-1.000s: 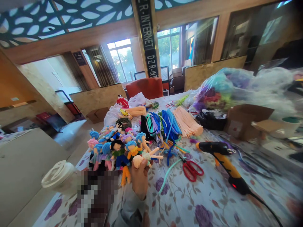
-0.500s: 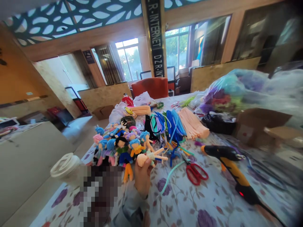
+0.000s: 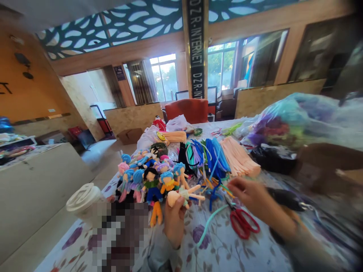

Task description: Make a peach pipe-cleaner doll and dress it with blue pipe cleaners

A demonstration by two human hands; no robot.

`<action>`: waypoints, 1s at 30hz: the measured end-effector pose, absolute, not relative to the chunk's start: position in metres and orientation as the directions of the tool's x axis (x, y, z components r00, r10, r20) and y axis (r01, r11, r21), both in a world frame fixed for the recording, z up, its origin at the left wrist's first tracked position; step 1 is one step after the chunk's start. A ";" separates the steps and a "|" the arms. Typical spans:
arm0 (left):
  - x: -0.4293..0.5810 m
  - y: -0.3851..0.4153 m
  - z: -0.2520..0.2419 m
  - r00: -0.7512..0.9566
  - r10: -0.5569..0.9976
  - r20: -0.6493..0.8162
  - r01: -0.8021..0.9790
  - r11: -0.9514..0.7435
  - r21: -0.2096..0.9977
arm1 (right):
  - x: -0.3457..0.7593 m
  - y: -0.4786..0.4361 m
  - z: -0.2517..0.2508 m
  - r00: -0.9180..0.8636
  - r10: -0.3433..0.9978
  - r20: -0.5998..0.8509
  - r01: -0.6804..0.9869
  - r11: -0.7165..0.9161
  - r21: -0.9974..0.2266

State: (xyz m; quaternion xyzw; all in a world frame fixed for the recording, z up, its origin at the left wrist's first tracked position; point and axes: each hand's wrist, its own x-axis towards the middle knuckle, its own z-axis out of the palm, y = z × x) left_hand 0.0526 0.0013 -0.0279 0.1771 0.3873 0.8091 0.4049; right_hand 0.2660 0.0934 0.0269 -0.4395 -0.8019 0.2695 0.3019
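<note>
My left hand (image 3: pixel 174 218) is closed on a small doll (image 3: pixel 173 197) with a pale peach head and limbs and a light green body, held lying sideways above the table. My right hand (image 3: pixel 246 192) hovers at the right of the pipe cleaner pile, slightly blurred, its fingers loosely bent and apart with nothing visible in them. Just below it lie red-handled scissors (image 3: pixel 244 223) and a mint green pipe cleaner (image 3: pixel 208 223). The right forearm covers most of the glue gun (image 3: pixel 286 198). Finished dolls (image 3: pixel 151 181) are heaped left of my left hand.
Blue pipe cleaners (image 3: pixel 212 158) and a peach bundle (image 3: pixel 239 156) lie beyond the hands. A lidded cup (image 3: pixel 83 202) stands at the left edge. Plastic bags (image 3: pixel 295 113) and a cardboard box (image 3: pixel 326 162) crowd the right. An orange chair (image 3: pixel 186 110) is behind the table.
My right hand has come into view from the right, over the glue gun. My left hand keeps hold of the doll. The whole view has shifted slightly.
</note>
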 end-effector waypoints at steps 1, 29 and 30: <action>0.052 0.002 -0.028 -0.601 0.799 -0.026 -0.521 -0.367 0.770 | 0.260 0.097 0.020 -0.469 0.853 0.227 0.591 0.495 -0.637; 0.060 -0.001 -0.025 -0.566 0.817 -0.109 -0.511 -0.244 0.824 | 0.212 0.108 -0.039 -0.437 0.860 0.263 0.715 0.509 -0.479; 0.060 -0.001 -0.026 -0.559 0.822 -0.106 -0.522 -0.250 0.816 | 0.212 0.108 -0.039 -0.433 0.860 0.270 0.712 0.510 -0.482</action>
